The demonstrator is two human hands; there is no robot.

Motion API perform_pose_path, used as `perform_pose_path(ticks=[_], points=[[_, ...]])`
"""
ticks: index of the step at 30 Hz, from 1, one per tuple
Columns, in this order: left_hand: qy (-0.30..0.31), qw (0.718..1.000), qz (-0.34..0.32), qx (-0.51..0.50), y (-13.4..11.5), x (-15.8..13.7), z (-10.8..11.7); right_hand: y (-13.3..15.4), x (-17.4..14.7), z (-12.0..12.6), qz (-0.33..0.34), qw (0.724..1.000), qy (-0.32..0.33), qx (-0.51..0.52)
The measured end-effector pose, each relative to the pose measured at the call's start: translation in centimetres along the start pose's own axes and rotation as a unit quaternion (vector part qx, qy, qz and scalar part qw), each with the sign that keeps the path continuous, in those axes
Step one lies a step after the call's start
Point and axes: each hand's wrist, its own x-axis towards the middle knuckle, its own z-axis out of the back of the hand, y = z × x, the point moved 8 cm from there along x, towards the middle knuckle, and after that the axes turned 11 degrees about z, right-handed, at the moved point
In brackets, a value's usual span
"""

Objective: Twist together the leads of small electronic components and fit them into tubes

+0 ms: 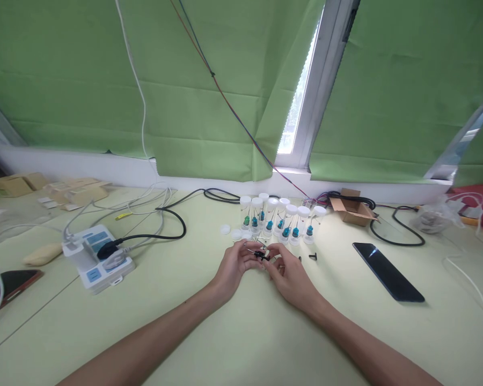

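At the middle of the table, my left hand (233, 265) pinches a small black part (260, 254) with a thin metal rod beside it. My right hand (292, 273) meets it from the other side, fingertips closed on the same part. Its exact kind is too small to make out. Just beyond my hands stand several clear tubes (269, 220) with white caps, each with a blue-green piece and a thin rod inside. Loose white caps (225, 229) lie left of the tubes. A small black T-shaped piece (313, 256) rests to the right of my right hand.
A white power strip (100, 257) with plugs and cables is at left. A black phone (387, 272) lies at right, below an open cardboard box (352, 209). Another phone (8, 289) is at the left edge. Black cable (402, 240) loops along the back.
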Motion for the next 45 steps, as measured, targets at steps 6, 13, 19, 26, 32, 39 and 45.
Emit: perform_pose_path(ticks=[6, 13, 19, 26, 32, 39, 45], points=[[-0.002, 1.000, -0.001, -0.001, 0.06, -0.09, 0.02, -0.07, -0.01, 0.01, 0.010, 1.000, -0.004, -0.010], [-0.002, 1.000, 0.001, -0.001, 0.07, -0.02, 0.13, -0.22, 0.13, -0.07, -0.002, 1.000, -0.003, 0.013], [0.005, 1.000, -0.001, 0.004, 0.06, 0.12, 0.00, -0.24, 0.04, -0.23, -0.003, 1.000, 0.003, 0.027], [0.010, 1.000, -0.003, 0.004, 0.11, 0.07, 0.05, 0.07, 0.06, -0.09, -0.005, 1.000, 0.002, 0.020], [-0.001, 1.000, -0.005, 0.001, -0.10, -0.10, -0.02, 0.30, -0.04, 0.03, 0.011, 1.000, -0.006, 0.004], [0.003, 1.000, -0.002, -0.001, 0.03, -0.03, 0.03, 0.08, -0.06, 0.05, 0.014, 1.000, -0.010, -0.008], [0.001, 1.000, -0.002, 0.002, 0.07, 0.00, 0.10, -0.04, 0.02, -0.08, 0.002, 1.000, -0.003, 0.005]])
